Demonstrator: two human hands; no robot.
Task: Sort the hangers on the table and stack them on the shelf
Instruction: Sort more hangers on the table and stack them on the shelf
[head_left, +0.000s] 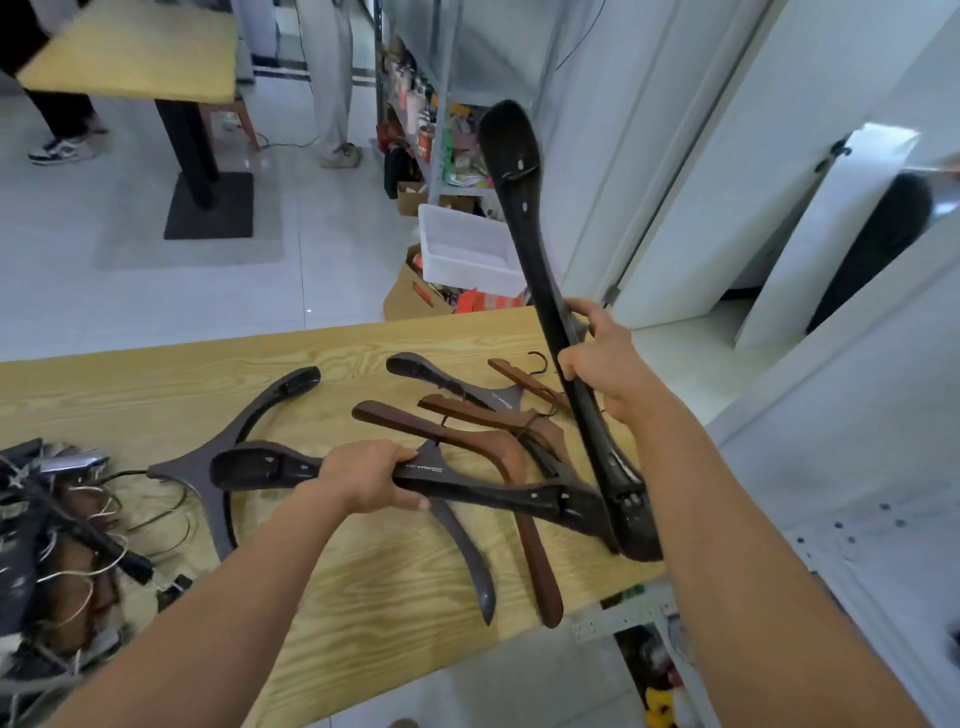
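Gripped a glossy black curved hanger (537, 280) upright, right hand (608, 358) fingers clamped round its middle. Held a second black hanger (493, 491) level, left hand (371, 475) fingers wrapped around it. Under those fingers, spotted a pale wood-grain table (363, 582) strewn with brown hangers (540, 561); beyond them, white tiled floor (337, 249).

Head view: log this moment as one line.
stage: sorting | left grip: holds low black hanger | right grip: holds raised black hanger | table: brown hangers lie loose

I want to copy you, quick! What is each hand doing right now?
Left hand: closed, gripping the level black hanger.
Right hand: closed, gripping the upright black hanger.
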